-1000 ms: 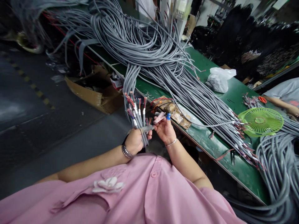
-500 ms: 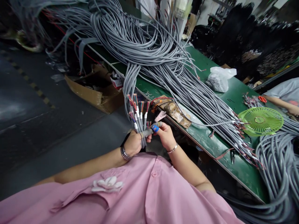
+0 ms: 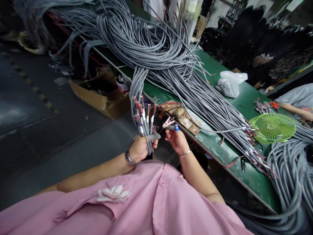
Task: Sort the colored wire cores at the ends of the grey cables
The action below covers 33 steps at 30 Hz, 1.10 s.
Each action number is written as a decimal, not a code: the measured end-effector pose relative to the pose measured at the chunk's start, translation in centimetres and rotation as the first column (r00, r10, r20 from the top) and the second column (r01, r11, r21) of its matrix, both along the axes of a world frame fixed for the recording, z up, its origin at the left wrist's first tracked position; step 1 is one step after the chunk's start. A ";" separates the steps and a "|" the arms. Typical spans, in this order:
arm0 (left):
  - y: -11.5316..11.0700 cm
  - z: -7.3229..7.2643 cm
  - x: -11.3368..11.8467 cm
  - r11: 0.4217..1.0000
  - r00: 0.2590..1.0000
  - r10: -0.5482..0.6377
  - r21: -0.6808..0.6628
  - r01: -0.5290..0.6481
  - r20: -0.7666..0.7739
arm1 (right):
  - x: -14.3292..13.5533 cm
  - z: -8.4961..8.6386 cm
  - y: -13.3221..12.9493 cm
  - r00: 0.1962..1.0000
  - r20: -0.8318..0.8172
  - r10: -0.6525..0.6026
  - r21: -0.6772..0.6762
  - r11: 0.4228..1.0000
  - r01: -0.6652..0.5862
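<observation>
My left hand (image 3: 139,148) is closed around a bundle of grey cables (image 3: 147,125) in front of my body. Their white-banded ends point up and away, with bared red, blue and other coloured wires fanned out. A grey wrap covers the left thumb, which lies across the bundle. Apart from it, to the right, my right hand (image 3: 178,139) has its fingers pinched together, with a blue cover on the thumb and a grey wrap on a finger. What they pinch is too small to name. A pink, forked, clip-like piece (image 3: 168,123) shows just beyond these fingers; contact is unclear.
A green table (image 3: 254,182) bears a long pile of grey cables (image 3: 195,88), a green fan (image 3: 272,127), a white plastic bag (image 3: 231,83) and a brown, taped piece (image 3: 183,116). An open cardboard box (image 3: 100,98) stands on the floor. Another person's arm (image 3: 293,109) reaches in at right.
My right hand has moved away from the left, to the right, and turned, its thumb now raised. The left hand keeps hold of the cable bundle almost in place.
</observation>
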<state>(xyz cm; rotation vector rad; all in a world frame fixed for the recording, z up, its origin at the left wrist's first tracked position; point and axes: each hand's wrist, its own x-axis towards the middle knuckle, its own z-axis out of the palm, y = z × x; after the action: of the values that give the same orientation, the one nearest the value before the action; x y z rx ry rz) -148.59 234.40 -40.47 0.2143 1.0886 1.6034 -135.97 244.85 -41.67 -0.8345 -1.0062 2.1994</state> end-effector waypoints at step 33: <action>1.9 -0.1 0.5 0.997 0.998 -0.062 -0.041 0.061 -0.030 | -4.0 0.2 1.4 0.974 -0.098 -0.204 -0.067 0.978 0.198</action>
<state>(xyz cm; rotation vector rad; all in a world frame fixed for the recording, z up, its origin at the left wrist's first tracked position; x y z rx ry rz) -148.06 236.32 -40.53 0.2450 1.1265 1.5266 -139.97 246.26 -41.44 -0.8008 -0.7765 2.0828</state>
